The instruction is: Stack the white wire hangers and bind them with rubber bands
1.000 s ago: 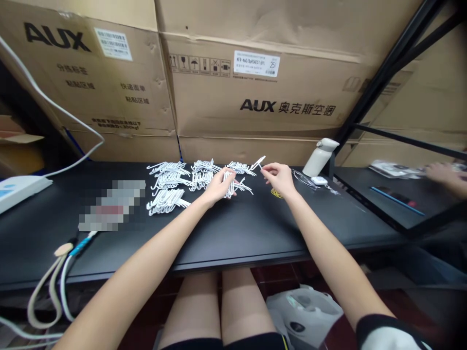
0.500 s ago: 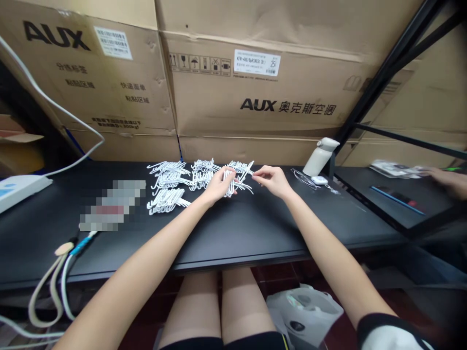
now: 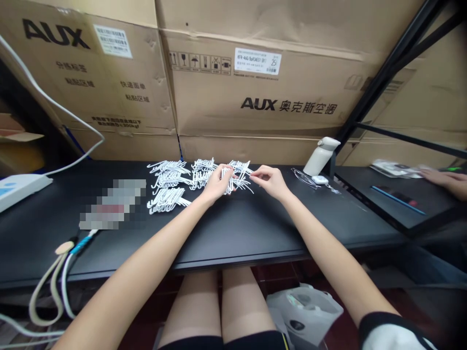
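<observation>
- On the black table (image 3: 233, 228), my left hand (image 3: 216, 186) pinches a bundle of white hooks (image 3: 229, 181).
- My right hand (image 3: 269, 181) pinches one hook's end (image 3: 246, 176) beside it.

Near the bench (image 3: 233, 228) far edge: roughly seven bundles of white hooks (image 3: 166, 200), exact count unclear, one white bottle (image 3: 320, 155), two own hands, left hand (image 3: 217, 185) and right hand (image 3: 269, 181), plus one co-worker's hand (image 3: 443, 179) at right.

Head-worn view, downward over table (image 3: 233, 233)
</observation>
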A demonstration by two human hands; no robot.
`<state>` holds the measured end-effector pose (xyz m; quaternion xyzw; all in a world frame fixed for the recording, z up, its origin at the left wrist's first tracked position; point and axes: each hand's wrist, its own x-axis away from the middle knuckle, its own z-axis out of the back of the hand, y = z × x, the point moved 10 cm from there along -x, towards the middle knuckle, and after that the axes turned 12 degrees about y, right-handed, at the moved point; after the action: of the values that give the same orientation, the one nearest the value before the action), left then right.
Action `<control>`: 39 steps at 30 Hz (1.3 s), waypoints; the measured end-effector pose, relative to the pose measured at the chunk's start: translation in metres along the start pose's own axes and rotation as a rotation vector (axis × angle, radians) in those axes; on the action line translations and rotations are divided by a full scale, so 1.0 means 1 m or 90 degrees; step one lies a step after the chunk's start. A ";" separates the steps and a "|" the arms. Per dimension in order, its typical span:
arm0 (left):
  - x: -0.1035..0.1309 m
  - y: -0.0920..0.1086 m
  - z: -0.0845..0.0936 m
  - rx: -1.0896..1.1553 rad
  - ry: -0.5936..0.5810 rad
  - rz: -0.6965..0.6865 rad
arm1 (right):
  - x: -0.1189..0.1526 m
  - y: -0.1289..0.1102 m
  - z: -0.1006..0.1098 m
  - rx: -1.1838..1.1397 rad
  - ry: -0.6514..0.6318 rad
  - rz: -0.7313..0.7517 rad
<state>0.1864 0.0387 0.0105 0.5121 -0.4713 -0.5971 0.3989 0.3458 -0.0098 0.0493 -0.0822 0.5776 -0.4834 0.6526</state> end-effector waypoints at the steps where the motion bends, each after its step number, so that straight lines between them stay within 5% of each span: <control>1: 0.000 -0.001 -0.001 -0.003 -0.003 0.005 | 0.001 0.002 -0.003 0.003 -0.014 -0.004; 13: 0.007 -0.003 -0.012 -0.007 -0.066 0.053 | 0.005 0.006 -0.019 -0.006 -0.139 -0.043; 33: 0.009 -0.012 -0.010 0.003 -0.057 0.123 | 0.013 -0.006 -0.030 -0.053 -0.200 -0.051; 39: 0.008 -0.005 -0.009 0.016 -0.045 0.088 | 0.018 0.008 -0.033 -0.169 -0.212 -0.247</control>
<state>0.1940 0.0308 0.0034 0.4615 -0.5273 -0.5798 0.4157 0.3203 -0.0036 0.0210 -0.3541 0.4941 -0.4993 0.6174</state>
